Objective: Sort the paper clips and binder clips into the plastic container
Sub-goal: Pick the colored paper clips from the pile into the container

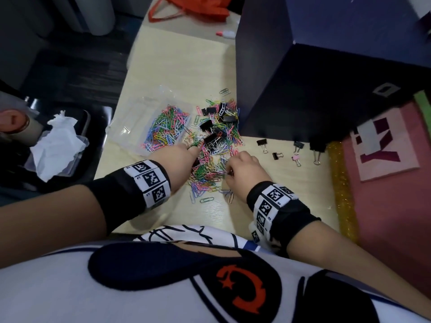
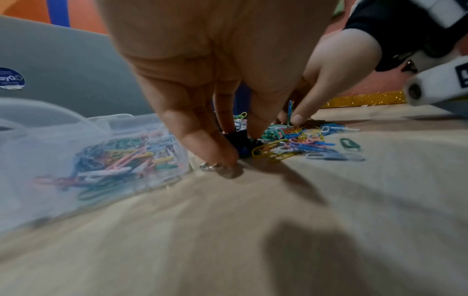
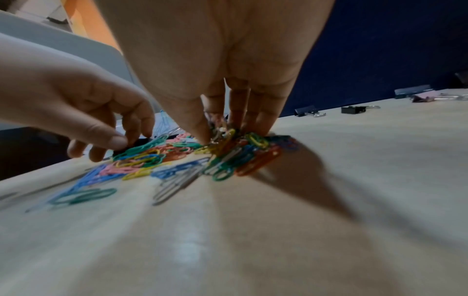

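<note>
Pale wood-grain table (image 1: 291,183): left hand (image 1: 177,155) pinches black binder clip (image 2: 238,140); right hand (image 1: 245,171) fingers pinch wire paper clips (image 3: 228,152) mid-table.

Counts: one plastic container (image 1: 130,117), two hands in view, left hand (image 1: 179,155) and right hand (image 1: 245,169). Binder clips: five set apart in a row on the surface (image 1: 291,183), four black (image 1: 262,143) and one pink (image 1: 295,158); roughly eight more black ones (image 1: 211,138) mixed into the loose pile. Paper clips (image 1: 210,169): too many to count, dozens loose plus dozens in the container.
</note>
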Demonstrator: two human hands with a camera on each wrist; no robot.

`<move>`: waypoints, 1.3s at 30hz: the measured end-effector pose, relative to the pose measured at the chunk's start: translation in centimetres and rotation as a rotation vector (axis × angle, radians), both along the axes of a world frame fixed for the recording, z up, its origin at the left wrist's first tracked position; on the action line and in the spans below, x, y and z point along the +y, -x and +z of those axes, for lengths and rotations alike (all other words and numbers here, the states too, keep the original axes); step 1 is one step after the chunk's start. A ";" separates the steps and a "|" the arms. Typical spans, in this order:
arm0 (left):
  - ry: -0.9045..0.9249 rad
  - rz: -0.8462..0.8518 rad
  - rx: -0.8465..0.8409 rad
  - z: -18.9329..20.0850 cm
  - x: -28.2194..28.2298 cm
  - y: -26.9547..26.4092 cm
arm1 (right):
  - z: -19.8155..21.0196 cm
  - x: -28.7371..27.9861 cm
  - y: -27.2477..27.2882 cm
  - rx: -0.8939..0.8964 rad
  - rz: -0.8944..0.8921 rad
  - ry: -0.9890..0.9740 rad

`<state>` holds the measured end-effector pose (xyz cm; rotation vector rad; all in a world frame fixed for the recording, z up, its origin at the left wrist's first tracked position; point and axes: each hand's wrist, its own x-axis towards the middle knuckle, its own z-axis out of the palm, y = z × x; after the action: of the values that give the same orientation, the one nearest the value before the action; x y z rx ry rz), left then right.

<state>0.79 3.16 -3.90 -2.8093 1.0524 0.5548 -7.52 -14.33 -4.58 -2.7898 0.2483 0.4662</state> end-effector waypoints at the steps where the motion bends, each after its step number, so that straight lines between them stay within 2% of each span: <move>1: 0.018 -0.004 0.006 0.1 0.1 0.1 | 0.0 -0.2 -0.1 -0.010 -0.031 -0.007; 4: 0.031 -0.016 0.019 0.2 0.3 0.2 | 0.0 -0.6 -0.2 -0.022 -0.098 0.006; 8: 0.045 0.016 0.043 -0.4 0.3 -0.1 | 0.4 -0.1 -0.3 -0.072 -0.085 0.064; 14: 0.073 -0.007 0.021 -0.9 1.0 0.1 | 1.0 2.2 -2.2 -0.133 0.154 -0.029; 17: 0.099 -0.024 0.013 -0.5 1.6 0.4 | 0.9 3.3 -3.4 -0.084 0.276 0.017; 20: 0.097 -0.049 0.013 0.0 2.1 0.8 | 0.5 3.8 -4.2 -0.019 0.305 0.107; 28: 0.025 -0.123 0.003 -0.1 1.9 1.2 | 0.2 3.7 -4.4 0.001 0.244 0.081; 33: 0.018 -0.117 0.009 0.2 1.3 1.3 | 0.6 3.6 -4.2 -0.102 0.161 0.016; 36: 0.019 -0.090 0.025 0.4 0.9 1.3 | 1.1 2.9 -3.5 -0.206 0.043 -0.126; 39: -0.001 -0.080 0.058 0.6 0.5 1.2 | 1.1 1.8 -2.6 -0.238 -0.138 -0.223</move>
<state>-0.44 3.67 -3.31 -2.7512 1.1693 0.6311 -4.94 -12.52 -3.44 -2.5578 0.3108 0.1188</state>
